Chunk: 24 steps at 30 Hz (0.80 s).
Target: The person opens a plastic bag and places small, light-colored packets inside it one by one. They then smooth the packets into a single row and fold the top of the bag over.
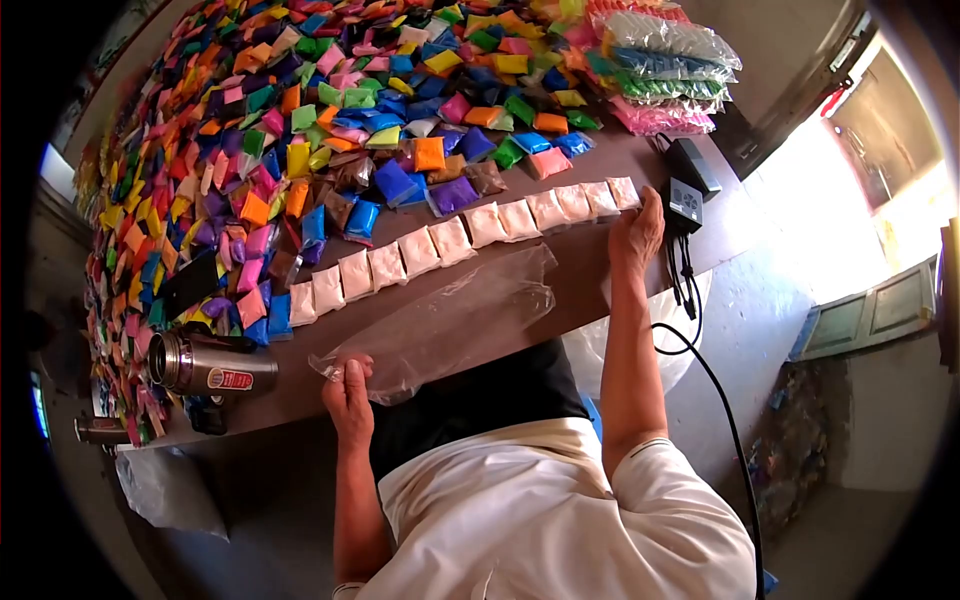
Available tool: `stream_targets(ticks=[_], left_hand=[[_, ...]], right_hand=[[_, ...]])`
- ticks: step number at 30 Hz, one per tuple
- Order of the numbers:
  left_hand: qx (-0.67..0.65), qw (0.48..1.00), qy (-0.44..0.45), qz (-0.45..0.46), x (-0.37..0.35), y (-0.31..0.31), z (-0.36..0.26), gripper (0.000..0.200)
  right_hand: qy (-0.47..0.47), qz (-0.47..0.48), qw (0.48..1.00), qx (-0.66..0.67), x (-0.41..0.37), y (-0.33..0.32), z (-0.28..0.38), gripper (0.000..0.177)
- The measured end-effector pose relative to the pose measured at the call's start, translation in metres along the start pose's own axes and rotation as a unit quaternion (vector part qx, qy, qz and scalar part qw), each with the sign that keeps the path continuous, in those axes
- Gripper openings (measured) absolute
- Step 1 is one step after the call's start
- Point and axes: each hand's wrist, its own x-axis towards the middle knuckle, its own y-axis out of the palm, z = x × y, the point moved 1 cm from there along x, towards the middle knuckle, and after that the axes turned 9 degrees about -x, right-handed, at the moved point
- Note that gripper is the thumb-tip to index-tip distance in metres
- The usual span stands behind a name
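My left hand (350,392) is at the table's front edge, thumb and fingers closed on one end of a long clear plastic bag (450,325). The bag looks flat and stretches to the right across the tabletop. Behind it, several pale pink packets (418,252) lie side by side in a slightly curved row. At the right end of this row is my right hand (638,232), its fingers extended along the outer side of the last packet (624,193) and touching it. Part of its grip is hidden.
A large heap of coloured packets (330,120) covers the back and left of the table. A steel flask (215,363) lies at front left. Bagged strips (670,60) are stacked at back right, near a black adapter (684,204) with a hanging cable (735,430).
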Motion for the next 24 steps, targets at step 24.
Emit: stream_targets(ticks=[24], left_hand=[[0.039,0.999,0.028,-0.026,-0.002,0.005,0.002,0.033]], right_hand=[[0.006,0.157,0.985,-0.076,0.030,0.015,-0.032,0.029]])
